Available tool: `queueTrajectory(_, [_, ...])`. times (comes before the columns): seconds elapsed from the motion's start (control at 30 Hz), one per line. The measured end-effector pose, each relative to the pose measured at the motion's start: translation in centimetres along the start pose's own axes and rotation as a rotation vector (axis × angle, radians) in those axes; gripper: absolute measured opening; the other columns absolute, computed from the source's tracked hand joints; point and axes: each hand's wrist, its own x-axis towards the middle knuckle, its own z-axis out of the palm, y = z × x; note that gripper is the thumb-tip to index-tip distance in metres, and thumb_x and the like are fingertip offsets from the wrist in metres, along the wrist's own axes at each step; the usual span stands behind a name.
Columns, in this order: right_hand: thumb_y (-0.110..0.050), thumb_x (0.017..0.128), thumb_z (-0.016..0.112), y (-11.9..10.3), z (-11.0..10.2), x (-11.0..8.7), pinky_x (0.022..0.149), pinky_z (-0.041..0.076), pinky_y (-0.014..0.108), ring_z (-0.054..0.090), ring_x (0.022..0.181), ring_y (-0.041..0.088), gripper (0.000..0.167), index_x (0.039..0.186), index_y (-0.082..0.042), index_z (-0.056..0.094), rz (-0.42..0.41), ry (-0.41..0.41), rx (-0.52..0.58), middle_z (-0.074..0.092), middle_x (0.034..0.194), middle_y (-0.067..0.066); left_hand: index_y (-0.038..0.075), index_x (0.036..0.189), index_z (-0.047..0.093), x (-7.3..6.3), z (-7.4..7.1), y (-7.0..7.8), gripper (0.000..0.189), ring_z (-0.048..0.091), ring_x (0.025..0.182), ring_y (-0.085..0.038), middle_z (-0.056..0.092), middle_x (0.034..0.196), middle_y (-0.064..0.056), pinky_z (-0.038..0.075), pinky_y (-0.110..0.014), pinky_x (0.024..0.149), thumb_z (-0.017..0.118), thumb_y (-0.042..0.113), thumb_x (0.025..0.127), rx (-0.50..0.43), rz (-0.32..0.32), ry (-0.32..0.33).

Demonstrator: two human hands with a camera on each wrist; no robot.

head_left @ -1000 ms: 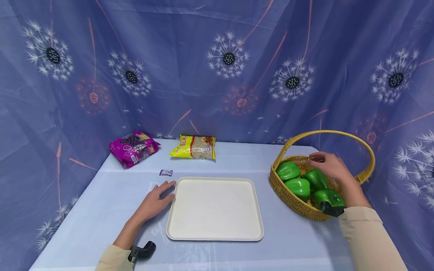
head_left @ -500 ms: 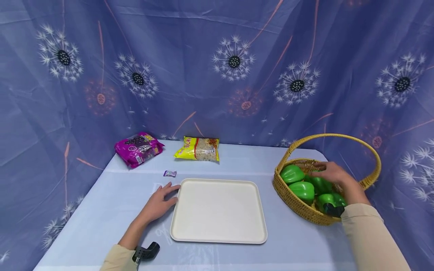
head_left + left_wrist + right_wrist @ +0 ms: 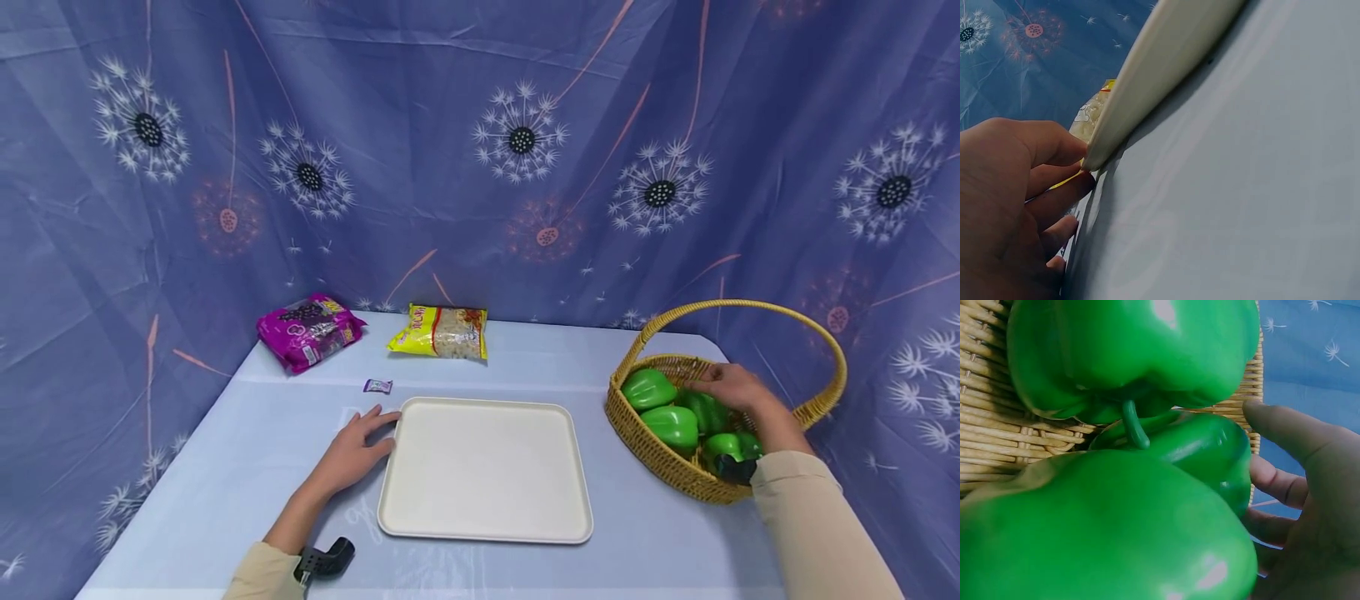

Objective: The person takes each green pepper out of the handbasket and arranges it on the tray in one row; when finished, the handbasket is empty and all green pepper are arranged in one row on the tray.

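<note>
Green peppers (image 3: 670, 428), bell type, lie in a woven basket (image 3: 651, 458) at the right side of the table (image 3: 247, 467); four are visible from the head view. Colour: even, saturated green, brighter where light falls. Surface: smooth and glossy, with white highlights. Form: blocky, rounded lobes with shallow grooves. Right wrist view: three peppers close together against tan wickerwork; the upper one shows a short, curved, darker green stem (image 3: 1134, 425) in a dimpled end. The middle one is partly covered by its neighbours.

Right hand (image 3: 735, 388): inside the basket, beneath the arched handle (image 3: 823, 407). Fingers bent, thumb to fingertips rather narrow, at the side of the middle pepper. Cannot tell whether it has a firm hold. A black wrist device (image 3: 735, 469) covers part of the nearest pepper.

Left hand (image 3: 352, 454): fingers relaxed and spread, index finger and thumb at the left rim of an off-white tray (image 3: 486, 471). Tray: rectangular, rounded corners, low raised edge, flat on the table to the left of the basket.

Behind the tray: a yellow bag (image 3: 442, 332) with a clear panel; farther left, a purple bag (image 3: 310, 335). A small purple packet (image 3: 378, 386) lies near the tray's far left corner.
</note>
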Motion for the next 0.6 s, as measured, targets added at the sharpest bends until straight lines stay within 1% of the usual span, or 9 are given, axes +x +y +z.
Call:
queueTrajectory(0.03, [-0.04, 0.093, 0.06, -0.05, 0.06, -0.01, 0.057, 0.042, 0.034, 0.051, 0.071, 0.024, 0.04, 0.092, 0.0, 0.058, 0.006, 0.002, 0.005, 0.057, 0.089, 0.013, 0.016, 0.137, 0.056, 0.0, 0.02, -0.03, 0.044, 0.014, 0.137, -0.052, 0.033, 0.15, -0.022, 0.013, -0.067, 0.107, 0.061, 0.024, 0.094, 0.0, -0.002, -0.001])
queueTrajectory(0.1, [-0.041, 0.092, 0.061, -0.19, 0.14, -0.09, 0.057, 0.042, 0.033, 0.051, 0.071, 0.023, 0.04, 0.089, -0.001, 0.057, 0.014, 0.003, 0.015, 0.056, 0.087, 0.011, 0.016, 0.137, 0.055, 0.0, 0.07, -0.1, 0.045, 0.014, 0.137, -0.052, 0.033, 0.15, -0.021, 0.013, -0.068, 0.107, 0.061, 0.024, 0.094, 0.0, -0.004, -0.002])
queueTrajectory(0.17, [-0.039, 0.092, 0.062, -0.24, 0.16, -0.18, 0.06, 0.044, 0.035, 0.052, 0.076, 0.028, 0.042, 0.094, 0.002, 0.055, 0.029, -0.008, 0.032, 0.056, 0.092, 0.016, 0.017, 0.137, 0.055, 0.02, 0.12, -0.15, 0.045, 0.014, 0.137, -0.052, 0.033, 0.15, -0.021, 0.013, -0.068, 0.107, 0.061, 0.025, 0.094, 0.003, -0.004, -0.005])
queueTrajectory(0.23, [-0.041, 0.092, 0.062, -0.27, 0.09, -0.26, 0.065, 0.047, 0.04, 0.053, 0.086, 0.038, 0.052, 0.105, 0.009, 0.053, 0.041, -0.021, 0.028, 0.054, 0.102, 0.026, 0.017, 0.137, 0.055, 0.04, 0.15, -0.19, 0.045, 0.014, 0.138, -0.051, 0.033, 0.15, -0.021, 0.013, -0.067, 0.107, 0.061, 0.025, 0.094, 0.0, -0.005, -0.003])
queueTrajectory(0.3, [-0.043, 0.091, 0.061, -0.21, 0.03, -0.24, 0.072, 0.049, 0.047, 0.051, 0.096, 0.049, 0.064, 0.114, 0.016, 0.049, 0.055, -0.041, 0.026, 0.049, 0.112, 0.036, 0.017, 0.137, 0.056, 0.05, 0.16, -0.16, 0.045, 0.014, 0.138, -0.051, 0.033, 0.15, -0.021, 0.013, -0.067, 0.107, 0.061, 0.025, 0.094, -0.001, -0.002, -0.002])
queueTrajectory(0.37, [-0.045, 0.092, 0.059, -0.05, -0.02, -0.11, 0.077, 0.049, 0.052, 0.048, 0.104, 0.055, 0.072, 0.121, 0.019, 0.048, 0.06, -0.071, 0.014, 0.046, 0.118, 0.041, 0.017, 0.137, 0.056, 0.04, 0.14, -0.1, 0.045, 0.014, 0.138, -0.051, 0.033, 0.15, -0.021, 0.013, -0.067, 0.107, 0.061, 0.024, 0.094, -0.001, 0.003, 0.0])
queueTrajectory(0.47, [-0.048, 0.092, 0.058, 0.11, -0.02, 0.03, 0.082, 0.049, 0.054, 0.046, 0.107, 0.057, 0.079, 0.123, 0.023, 0.045, 0.081, -0.121, 0.024, 0.043, 0.121, 0.044, 0.016, 0.137, 0.056, -0.06, 0.06, 0.02, 0.044, 0.014, 0.138, -0.051, 0.034, 0.149, -0.022, 0.013, -0.067, 0.107, 0.062, 0.024, 0.093, -0.006, 0.005, -0.001])
queueTrajectory(0.53, [-0.05, 0.092, 0.056, 0.26, 0.01, 0.13, 0.082, 0.049, 0.055, 0.045, 0.108, 0.057, 0.083, 0.124, 0.025, 0.043, 0.091, -0.148, 0.022, 0.04, 0.121, 0.046, 0.016, 0.137, 0.056, -0.13, 0.01, 0.07, 0.045, 0.015, 0.137, -0.052, 0.034, 0.149, -0.022, 0.013, -0.068, 0.107, 0.062, 0.024, 0.093, -0.003, 0.007, -0.001])
queueTrajectory(0.6, [-0.052, 0.092, 0.055, 0.32, -0.01, 0.11, 0.082, 0.049, 0.055, 0.044, 0.108, 0.058, 0.086, 0.124, 0.027, 0.038, 0.105, -0.159, 0.028, 0.037, 0.122, 0.047, 0.016, 0.137, 0.056, -0.16, -0.02, 0.08, 0.045, 0.015, 0.137, -0.052, 0.034, 0.149, -0.021, 0.014, -0.068, 0.107, 0.062, 0.024, 0.093, -0.004, 0.008, 0.001])
